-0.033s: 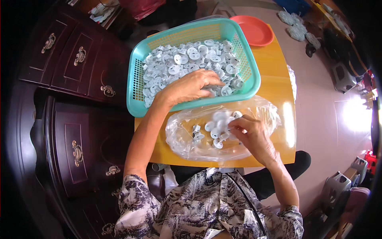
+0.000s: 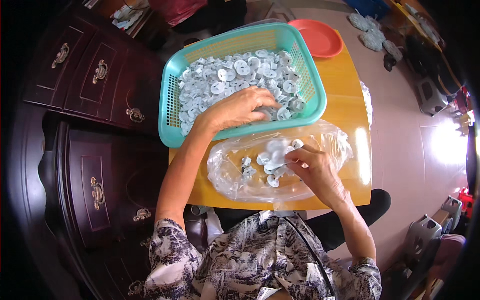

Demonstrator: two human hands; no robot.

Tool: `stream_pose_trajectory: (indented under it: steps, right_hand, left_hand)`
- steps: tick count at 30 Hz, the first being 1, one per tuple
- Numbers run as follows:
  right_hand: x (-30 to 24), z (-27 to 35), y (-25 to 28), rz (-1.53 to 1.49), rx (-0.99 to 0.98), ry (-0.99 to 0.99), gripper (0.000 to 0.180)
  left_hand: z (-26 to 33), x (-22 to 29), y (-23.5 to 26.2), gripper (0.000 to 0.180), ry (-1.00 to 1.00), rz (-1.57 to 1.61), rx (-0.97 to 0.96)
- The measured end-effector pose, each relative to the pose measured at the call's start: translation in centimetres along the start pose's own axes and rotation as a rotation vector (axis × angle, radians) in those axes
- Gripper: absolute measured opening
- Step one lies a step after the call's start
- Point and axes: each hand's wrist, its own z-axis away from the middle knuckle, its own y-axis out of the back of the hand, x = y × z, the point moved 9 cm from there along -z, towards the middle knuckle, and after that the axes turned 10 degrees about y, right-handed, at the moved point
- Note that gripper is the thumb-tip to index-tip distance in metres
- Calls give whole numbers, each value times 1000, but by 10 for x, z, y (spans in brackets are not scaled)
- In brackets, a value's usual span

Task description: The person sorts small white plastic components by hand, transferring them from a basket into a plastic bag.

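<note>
Left hand [image 2: 239, 109] is down in the teal basket [image 2: 172, 107] — a perforated plastic mesh tray sitting at the far edge of the worktop [image 2: 345, 107], a smooth yellow-orange board. Fingers curl down into the heap of pale grey plastic parts [image 2: 235, 67], round discs with short stems, matte and all alike; whether anything is gripped under the palm, I cannot tell. Right hand [image 2: 315, 167] works at the near edge, fingers pinched narrow on a small cluster of the same grey discs [image 2: 275, 155] over the clear plastic bag [image 2: 330, 137] — thin, crinkled, glossy where the light hits it. A few loose discs lie on the bag beside it. An orange plastic plate [image 2: 320, 37] pokes out past the basket at the far right corner. Against the earlier frame, nothing has shifted: both hands sit in the same spots, basket and bag unmoved.
</note>
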Motion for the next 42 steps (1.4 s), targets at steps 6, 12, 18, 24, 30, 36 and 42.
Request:
stream_pose_trajectory:
  steps: [6,12,18,24,30,36,42]
  right_hand:
    - [-9,0,11,-7,5,-12,16]
    - [-33,-8,38,36,27,30,14]
    - [-52,-35,73,72,140,77,13]
    - [-48,-69,81,241,159,145,13]
    - [-33,-110,59,468,43,279,24]
    - [13,-137,26,852,-275,107,34]
    - [15,-139,26,854,-190,139,29]
  left_hand:
    - [-16,-10,-1,25,28,90,-43]
    - [-17,-14,6,19,75,195,-27]
    - [-11,-26,12,16,139,293,13]
    - [15,-26,30,14,171,711,92]
    - [55,-8,40,17,98,1116,131]
    - [85,10,22,19,55,1331,115]
    - [113,46,-17,16,133,652,37]
